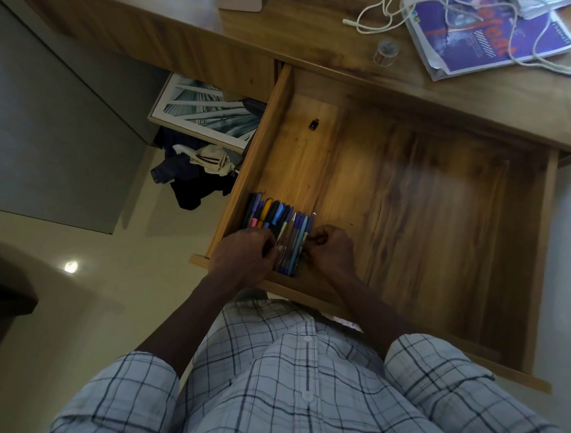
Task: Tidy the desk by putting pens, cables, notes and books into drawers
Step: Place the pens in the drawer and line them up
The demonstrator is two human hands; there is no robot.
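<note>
Two hands: both are low in the near-left corner of the open wooden drawer [268, 136], one on each side of the pens.
Pens: a row of coloured plastic pens [279, 221] lies on the drawer floor beside the left wall, with the long axes running from the front panel away toward the desk.
Left hand: the left hand [243, 255] covers the near ends of the left pens, with the fingers curled over them in a grip.
Right hand: the right hand [330, 247] is just beside the rightmost pen, with the fingers curled toward it (whether it pinches a pen or only pushes, I cannot tell).
Key relation: the row lies between the hands, equally near to both, so I judge that a squeeze across the long axes would pack it.
In the way: almost nothing. A small black object [313, 124] lies deeper in the drawer, well apart.
Not yet done: on the brown wooden desk top [320, 53] a white cable [352, 23] lies over a purple paperback book [485, 37], and a small clear tape roll [387, 52] stands near. The cable probably must come off first.
</note>
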